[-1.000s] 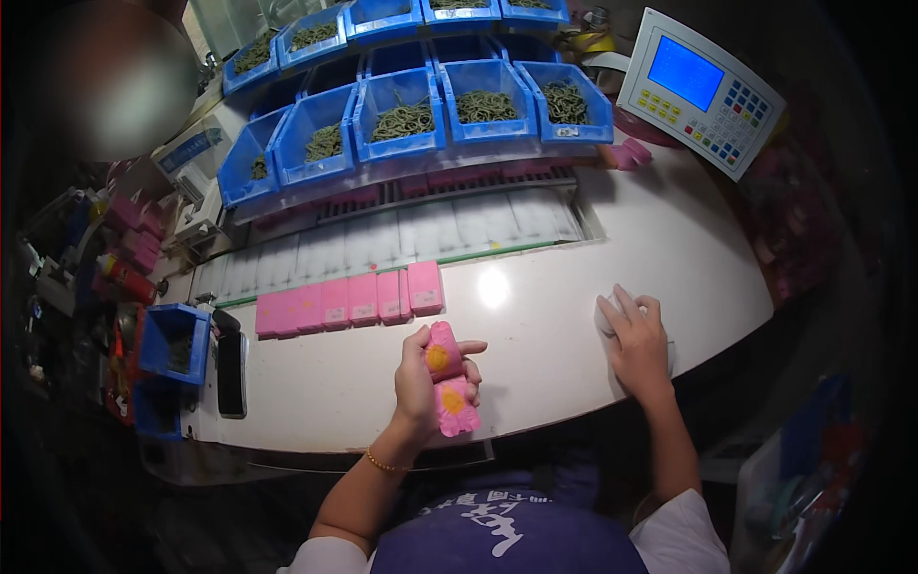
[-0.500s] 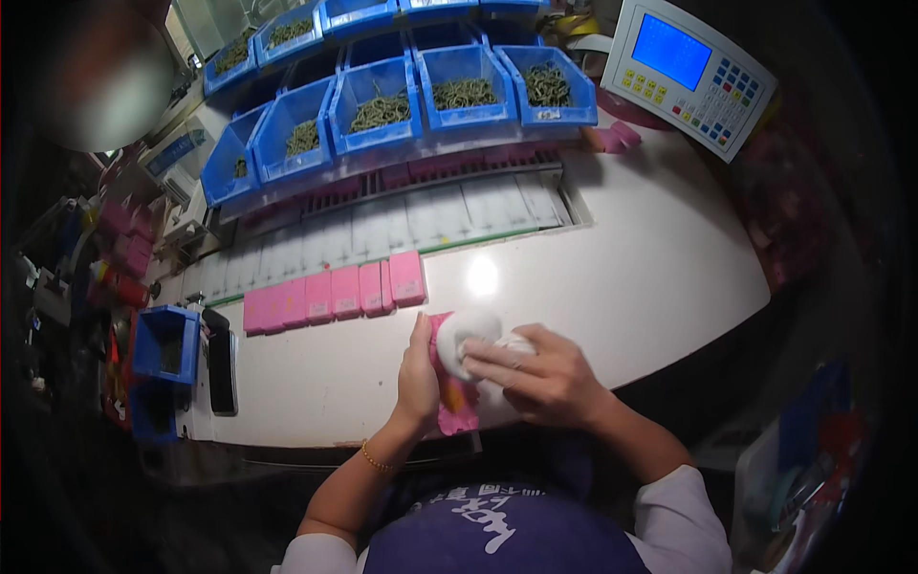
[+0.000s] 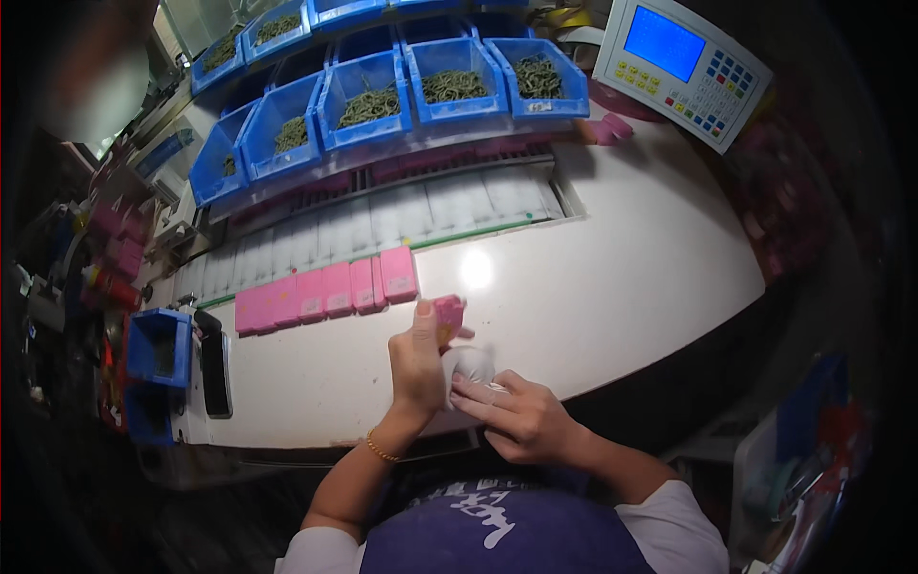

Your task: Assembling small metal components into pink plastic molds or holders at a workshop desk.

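My left hand (image 3: 415,371) is closed around a pink rubber block (image 3: 449,312), held tilted just above the near part of the white worktop. The block has a small yellowish patch and is partly covered by my thumb and palm. My right hand (image 3: 528,413) grips a rounded white cloth pouch (image 3: 471,364), its bunched end between my fingers. Whitish marks show on those fingertips. The pouch is close beside the lower end of the block; whether they touch I cannot tell. A row of pink blocks (image 3: 337,290) lies beyond my left hand.
Blue bins (image 3: 371,115) with small greenish pieces stand in tiers at the back. A control panel with a blue screen (image 3: 660,46) is at the far right. At left lie a black phone (image 3: 216,375) and a blue bin (image 3: 160,346). The worktop's edge (image 3: 660,356) curves at right.
My left hand has turned and raised the pink block's far end. My right hand has drawn the white pouch down toward me, off the block's face. The view has shifted slightly.
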`<state>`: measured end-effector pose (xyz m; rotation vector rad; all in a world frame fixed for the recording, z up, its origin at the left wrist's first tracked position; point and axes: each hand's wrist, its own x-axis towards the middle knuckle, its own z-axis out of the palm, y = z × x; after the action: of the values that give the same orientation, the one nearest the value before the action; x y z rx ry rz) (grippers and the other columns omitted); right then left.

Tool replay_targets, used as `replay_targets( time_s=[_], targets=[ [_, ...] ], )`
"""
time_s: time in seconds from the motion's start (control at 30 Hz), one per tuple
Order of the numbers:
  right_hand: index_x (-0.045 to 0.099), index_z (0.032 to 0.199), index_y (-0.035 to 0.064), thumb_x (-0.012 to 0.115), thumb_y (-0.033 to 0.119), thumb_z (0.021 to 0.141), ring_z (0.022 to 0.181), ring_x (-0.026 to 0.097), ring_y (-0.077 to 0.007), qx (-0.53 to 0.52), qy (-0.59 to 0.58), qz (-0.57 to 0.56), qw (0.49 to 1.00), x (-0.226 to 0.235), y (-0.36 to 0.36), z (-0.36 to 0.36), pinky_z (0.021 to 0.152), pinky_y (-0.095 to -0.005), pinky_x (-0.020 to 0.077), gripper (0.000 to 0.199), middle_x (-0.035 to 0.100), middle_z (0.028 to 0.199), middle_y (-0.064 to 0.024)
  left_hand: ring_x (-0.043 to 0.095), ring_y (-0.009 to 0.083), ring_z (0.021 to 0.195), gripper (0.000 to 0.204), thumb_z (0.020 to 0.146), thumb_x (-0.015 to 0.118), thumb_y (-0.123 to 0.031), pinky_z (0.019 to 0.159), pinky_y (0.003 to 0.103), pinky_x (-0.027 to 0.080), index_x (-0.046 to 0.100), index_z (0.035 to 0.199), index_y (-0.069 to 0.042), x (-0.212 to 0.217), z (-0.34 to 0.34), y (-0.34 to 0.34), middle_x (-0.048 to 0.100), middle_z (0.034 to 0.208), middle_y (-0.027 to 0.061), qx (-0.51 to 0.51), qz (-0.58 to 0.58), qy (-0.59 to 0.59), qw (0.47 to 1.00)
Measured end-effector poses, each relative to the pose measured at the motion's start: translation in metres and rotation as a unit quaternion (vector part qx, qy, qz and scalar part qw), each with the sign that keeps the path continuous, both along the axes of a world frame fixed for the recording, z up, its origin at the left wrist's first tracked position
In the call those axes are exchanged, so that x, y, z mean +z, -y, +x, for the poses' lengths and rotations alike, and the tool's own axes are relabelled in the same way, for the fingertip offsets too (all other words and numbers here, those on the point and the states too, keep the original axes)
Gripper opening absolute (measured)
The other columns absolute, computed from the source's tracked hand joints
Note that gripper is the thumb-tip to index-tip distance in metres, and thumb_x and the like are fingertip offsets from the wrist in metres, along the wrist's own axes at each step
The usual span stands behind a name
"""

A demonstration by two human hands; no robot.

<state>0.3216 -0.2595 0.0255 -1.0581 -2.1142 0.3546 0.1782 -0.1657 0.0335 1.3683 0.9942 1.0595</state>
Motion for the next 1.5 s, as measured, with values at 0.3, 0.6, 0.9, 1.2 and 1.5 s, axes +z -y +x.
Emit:
replay_targets(
  time_s=[0.3, 0.6, 0.9, 1.2, 1.5],
  targets=[
    [0.068, 0.114, 0.0099, 0.062, -0.002, 0.065, 0.078, 0.060, -0.0287, 0.032, -0.030, -0.086, 0.995, 0.018, -0.008, 0.049, 0.074, -0.0358, 0.0547, 0.051, 0.066, 0.129, -0.0038, 0.060, 0.0149, 0.066, 0.072, 0.106, 0.026, -0.051, 0.065, 0.029, 0.050, 0.067, 0.097, 0.007, -0.004, -0.015, -0.005, 0.063, 0.071, 0.0108, 0.003, -0.067, 0.025, 0.997],
    [0.054, 0.136, 0.0063, 0.074, 0.032, 0.086, 0.124, 0.044, -0.0273, -0.069, -0.162, -0.171, 0.969, 0.022, -0.023, 0.017, 0.105, -0.0393, 0.0350, 0.059, 0.054, 0.134, -0.0124, 0.058, 0.0151, 0.056, 0.082, 0.104, 0.017, -0.061, 0.052, 0.027, 0.048, 0.066, 0.100, 0.006, -0.005, -0.005, 0.016, 0.062, 0.071, 0.0101, -0.064, -0.134, 0.075, 0.986],
    [0.071, 0.101, 0.0068, 0.082, 0.018, 0.081, 0.080, 0.050, -0.0108, -0.047, -0.317, -0.193, 0.928, 0.011, -0.023, 0.013, 0.071, -0.0253, 0.0424, 0.025, 0.060, 0.087, 0.0006, 0.068, 0.0197, 0.096, 0.076, 0.101, 0.036, -0.062, 0.082, 0.032, 0.056, 0.063, 0.121, 0.006, 0.009, -0.042, 0.017, 0.069, 0.109, 0.0147, -0.221, -0.085, -0.054, 0.970],
    [0.072, 0.099, 0.0065, 0.082, 0.013, 0.081, 0.065, 0.048, -0.0052, -0.073, -0.320, -0.201, 0.923, 0.017, -0.017, 0.008, 0.058, -0.0222, 0.0390, 0.022, 0.058, 0.083, 0.0009, 0.066, 0.0211, 0.103, 0.022, 0.092, 0.068, -0.005, 0.090, 0.037, 0.058, 0.063, 0.111, 0.005, 0.004, -0.037, 0.040, 0.066, 0.110, 0.0133, -0.105, 0.058, -0.003, 0.993],
    [0.064, 0.109, 0.0019, 0.082, 0.002, 0.078, 0.086, 0.068, -0.0155, -0.100, -0.307, -0.001, 0.947, 0.006, -0.009, -0.008, 0.074, -0.0287, 0.0565, 0.036, 0.068, 0.100, -0.0127, 0.063, 0.0224, 0.105, 0.025, 0.096, 0.063, -0.007, 0.089, 0.034, 0.056, 0.055, 0.117, 0.005, -0.011, -0.034, 0.046, 0.059, 0.114, 0.0155, -0.079, 0.128, 0.068, 0.986]
  ],
)
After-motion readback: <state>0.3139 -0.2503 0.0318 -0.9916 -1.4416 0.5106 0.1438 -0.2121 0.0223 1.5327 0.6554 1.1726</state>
